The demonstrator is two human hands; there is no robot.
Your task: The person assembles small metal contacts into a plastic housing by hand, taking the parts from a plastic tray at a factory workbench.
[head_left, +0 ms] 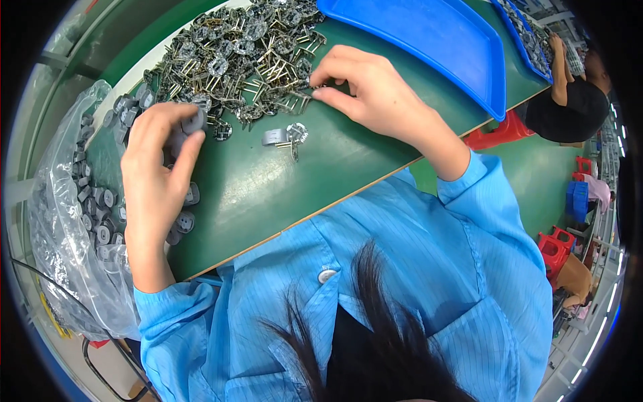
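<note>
My left hand (155,167) is closed, thumb and forefinger around a grey round plastic piece (193,120). More grey round pieces lie beside and below that hand. At the right edge of a heap of metal-pinned parts (234,57), my right hand (372,90) pinches one small metal-pinned part (310,82), mostly hidden by the fingertips. Between the hands, apart from the heap, a grey piece (274,137) lies against a clear round part with metal pins (295,134) on the green tabletop (248,208).
A clear plastic bag (60,194) of grey round pieces sits at the table's left end. At the far right stands a blue tray (429,33), with a second blue tray (516,27) of parts beyond it. Another person (569,94) works there; red stools (554,251) stand below.
</note>
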